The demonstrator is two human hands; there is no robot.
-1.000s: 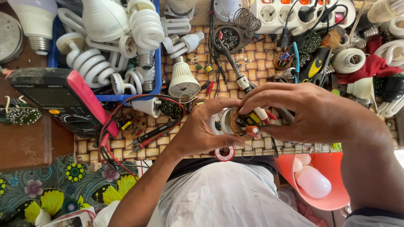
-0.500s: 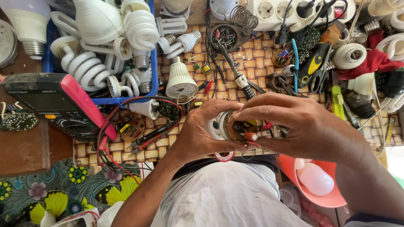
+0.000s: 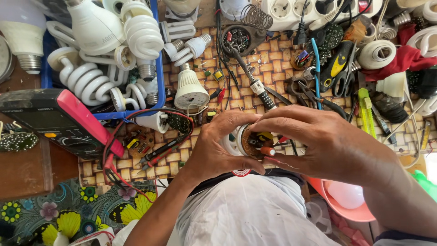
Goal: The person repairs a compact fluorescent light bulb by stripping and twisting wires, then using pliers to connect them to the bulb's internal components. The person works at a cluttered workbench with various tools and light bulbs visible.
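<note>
Opened lamp base (image 3: 249, 142), fingers of both hands clamped around it, sits above woven mat (image 3: 273, 59) crowded with soldering iron (image 3: 248, 75) and multimeter (image 3: 54, 120).

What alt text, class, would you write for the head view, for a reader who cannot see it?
Two bare hands, left hand and right hand, hold an opened lamp base with its circuit board showing, above a woven mat. A blue tray of spiral bulbs, a multimeter, pliers and a power strip lie around.
</note>
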